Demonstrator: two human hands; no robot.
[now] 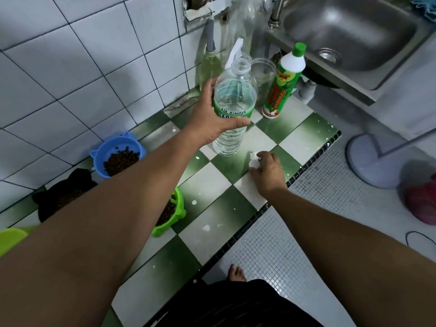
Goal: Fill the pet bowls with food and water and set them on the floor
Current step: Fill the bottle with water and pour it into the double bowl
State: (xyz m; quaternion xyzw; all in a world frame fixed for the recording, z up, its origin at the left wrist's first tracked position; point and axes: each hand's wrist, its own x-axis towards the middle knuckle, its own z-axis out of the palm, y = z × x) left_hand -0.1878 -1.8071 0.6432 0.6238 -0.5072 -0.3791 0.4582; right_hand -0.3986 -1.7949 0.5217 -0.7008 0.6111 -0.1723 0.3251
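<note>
A clear uncapped water bottle [232, 100] with a green label stands on the green-and-white tiled counter [212, 208]; my left hand [210, 114] grips it around the label. My right hand [267, 171] rests on the counter and pinches the white bottle cap [254, 160]. A blue cat-eared bowl [115, 154] with brown kibble sits by the wall. A black bowl [66, 192] and a green bowl [173, 213] with kibble are partly hidden under my left arm. A lime-green bowl [11, 237] shows at the left edge.
A green-capped cleaner bottle [283, 86], an empty clear jar [264, 76] and a spray bottle [210, 64] stand behind the water bottle. A steel sink [354, 38] is at top right. Below the counter edge lies mosaic floor [283, 244], with my bare foot [237, 273] and a fan base [372, 159].
</note>
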